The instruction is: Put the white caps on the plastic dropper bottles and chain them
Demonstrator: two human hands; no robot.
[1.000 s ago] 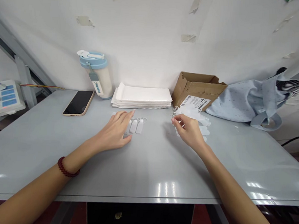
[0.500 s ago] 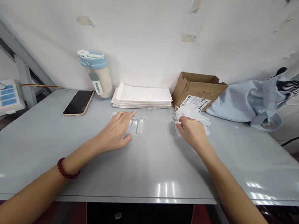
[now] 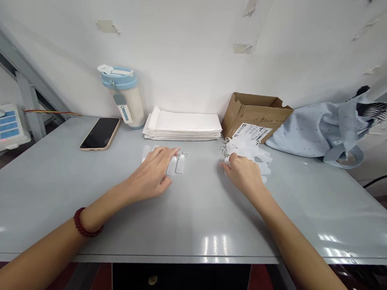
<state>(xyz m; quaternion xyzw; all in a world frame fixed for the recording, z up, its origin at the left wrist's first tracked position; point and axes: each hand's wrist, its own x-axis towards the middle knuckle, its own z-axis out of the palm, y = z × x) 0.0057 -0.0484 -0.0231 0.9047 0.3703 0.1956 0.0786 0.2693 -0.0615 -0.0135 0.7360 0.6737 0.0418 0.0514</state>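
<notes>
My left hand (image 3: 152, 175) lies flat on the grey table (image 3: 189, 214), its fingers spread over a short row of small white tags (image 3: 176, 164) with string loops. A dark red bead bracelet sits on that wrist. My right hand (image 3: 242, 174) rests on a loose pile of white tags (image 3: 250, 149) in front of the cardboard box; its fingertips press into the pile, and I cannot tell whether they pinch a tag.
A stack of white padded envelopes (image 3: 183, 126) lies at the back centre. A blue-lidded tumbler (image 3: 124, 96) and a phone (image 3: 100, 133) sit back left. An open cardboard box (image 3: 256, 116) and a light blue cloth bag (image 3: 325, 129) are back right. A device with blue buttons (image 3: 2, 126) is far left.
My right hand has gone from a raised pinch above the tag pile down onto it. My left hand has stayed on the row of tags, shifting slightly.
</notes>
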